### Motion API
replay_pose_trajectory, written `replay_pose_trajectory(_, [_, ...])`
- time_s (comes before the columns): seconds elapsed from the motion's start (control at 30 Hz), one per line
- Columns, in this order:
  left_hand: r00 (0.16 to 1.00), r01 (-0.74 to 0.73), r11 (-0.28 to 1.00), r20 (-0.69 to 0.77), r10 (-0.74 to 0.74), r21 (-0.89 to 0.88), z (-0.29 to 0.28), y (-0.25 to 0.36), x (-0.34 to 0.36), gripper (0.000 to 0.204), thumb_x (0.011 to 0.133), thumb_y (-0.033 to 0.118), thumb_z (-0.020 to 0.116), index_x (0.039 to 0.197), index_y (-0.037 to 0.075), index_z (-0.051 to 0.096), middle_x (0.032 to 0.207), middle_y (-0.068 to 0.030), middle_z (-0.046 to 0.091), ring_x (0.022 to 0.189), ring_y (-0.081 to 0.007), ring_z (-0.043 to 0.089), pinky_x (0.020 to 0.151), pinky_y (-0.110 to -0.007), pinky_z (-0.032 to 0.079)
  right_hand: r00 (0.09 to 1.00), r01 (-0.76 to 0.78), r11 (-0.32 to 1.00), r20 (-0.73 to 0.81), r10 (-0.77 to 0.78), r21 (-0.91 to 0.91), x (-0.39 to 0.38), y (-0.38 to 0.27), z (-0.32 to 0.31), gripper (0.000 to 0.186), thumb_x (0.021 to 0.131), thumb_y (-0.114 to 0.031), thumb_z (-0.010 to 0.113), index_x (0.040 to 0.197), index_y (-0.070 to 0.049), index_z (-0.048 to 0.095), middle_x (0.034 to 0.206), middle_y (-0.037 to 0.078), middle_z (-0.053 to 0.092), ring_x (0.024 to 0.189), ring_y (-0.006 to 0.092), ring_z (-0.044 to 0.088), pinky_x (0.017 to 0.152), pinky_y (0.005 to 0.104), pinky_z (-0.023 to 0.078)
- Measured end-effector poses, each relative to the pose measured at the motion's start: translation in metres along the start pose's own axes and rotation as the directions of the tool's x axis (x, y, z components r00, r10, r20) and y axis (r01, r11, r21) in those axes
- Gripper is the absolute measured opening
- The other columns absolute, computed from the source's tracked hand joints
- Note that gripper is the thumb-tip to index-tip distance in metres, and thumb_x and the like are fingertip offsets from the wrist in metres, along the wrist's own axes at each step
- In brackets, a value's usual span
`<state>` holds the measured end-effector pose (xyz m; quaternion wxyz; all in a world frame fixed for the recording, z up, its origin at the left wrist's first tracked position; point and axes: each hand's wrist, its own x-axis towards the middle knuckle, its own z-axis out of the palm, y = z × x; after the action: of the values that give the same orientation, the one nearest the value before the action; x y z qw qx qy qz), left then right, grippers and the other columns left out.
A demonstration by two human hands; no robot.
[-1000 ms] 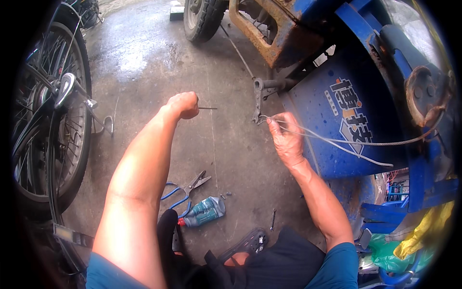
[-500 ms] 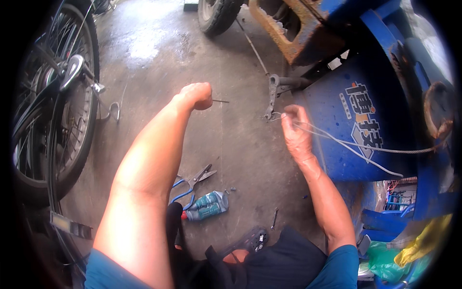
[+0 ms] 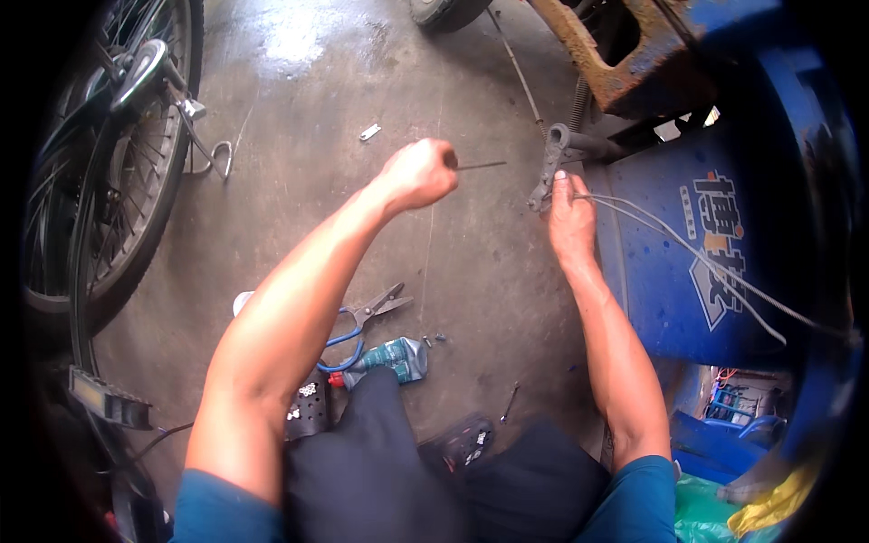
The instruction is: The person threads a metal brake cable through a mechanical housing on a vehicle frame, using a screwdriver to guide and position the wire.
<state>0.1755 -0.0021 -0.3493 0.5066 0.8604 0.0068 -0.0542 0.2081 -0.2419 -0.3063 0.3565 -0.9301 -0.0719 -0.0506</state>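
My left hand is closed in a fist around a thin dark metal rod, whose tip points right toward a greasy metal lever arm; any handle is hidden in the fist. My right hand pinches a grey wire cable against the lever's lower end, thumb on top. From these fingers the cable runs back to the right in two strands, one with a loose end. Exactly how it meets the lever is covered by the fingers.
A blue panel and rusty frame stand at right. A bicycle wheel is at left. On the concrete floor lie blue-handled scissors, a crumpled teal bottle, a small wrench and a small pale piece.
My left hand has moved right with the rod, closer to the lever. My right hand has come up against the lever's lower end with the cable. The view has shifted a little.
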Motion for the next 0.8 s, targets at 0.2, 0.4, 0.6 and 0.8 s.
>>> replay_pose_trajectory(0.2, [0.953,0.297,0.784,0.12,-0.277,-0.545,0.019,-0.026,-0.075,0.029,0.074,0.016,0.065,0.097,-0.002,0.066,0.08,-0.0062,0.064,0.074,-0.0133,0.059,0.067,-0.028,0.048,0.992,-0.021,0.966,-0.115,0.052,0.257,0.007,-0.007,0.021,0.052,0.099,-0.044,0.04,0.081,0.002,0.059,0.061,0.008,0.06,0.055,0.018,0.056,0.054,0.0331,0.044])
replay_pose_trajectory(0.4, [0.994,0.111,0.696,0.074,-0.084,-0.709,0.039,-0.027,-0.079,0.018,0.08,0.01,0.069,0.095,0.001,0.066,0.078,0.0014,0.06,0.072,-0.0053,0.052,0.064,-0.024,0.044,0.973,-0.101,0.919,-0.157,0.172,0.382,0.013,-0.007,0.032,0.056,0.098,-0.047,0.037,0.079,0.002,0.057,0.058,0.008,0.055,0.047,0.0169,0.054,0.042,0.0305,0.041])
replay_pose_trajectory(0.6, [0.988,0.149,0.663,0.089,-0.123,-0.734,0.04,-0.016,-0.077,0.018,0.079,0.01,0.069,0.094,0.001,0.066,0.079,0.0025,0.059,0.074,-0.0054,0.051,0.065,-0.023,0.043,0.966,-0.038,0.891,-0.213,0.15,0.453,0.014,-0.002,0.037,0.054,0.098,-0.048,0.037,0.084,0.001,0.055,0.064,0.007,0.054,0.048,0.0151,0.053,0.042,0.0288,0.042])
replay_pose_trajectory(0.8, [0.996,0.068,0.669,0.016,-0.083,-0.74,0.055,-0.031,-0.075,0.02,0.077,0.01,0.07,0.095,0.001,0.066,0.081,0.0025,0.059,0.077,-0.0058,0.052,0.069,-0.024,0.044,0.967,-0.03,0.878,-0.21,0.147,0.477,0.015,-0.001,0.041,0.054,0.098,-0.049,0.037,0.082,0.0,0.055,0.064,0.007,0.054,0.047,0.0146,0.051,0.042,0.0281,0.042])
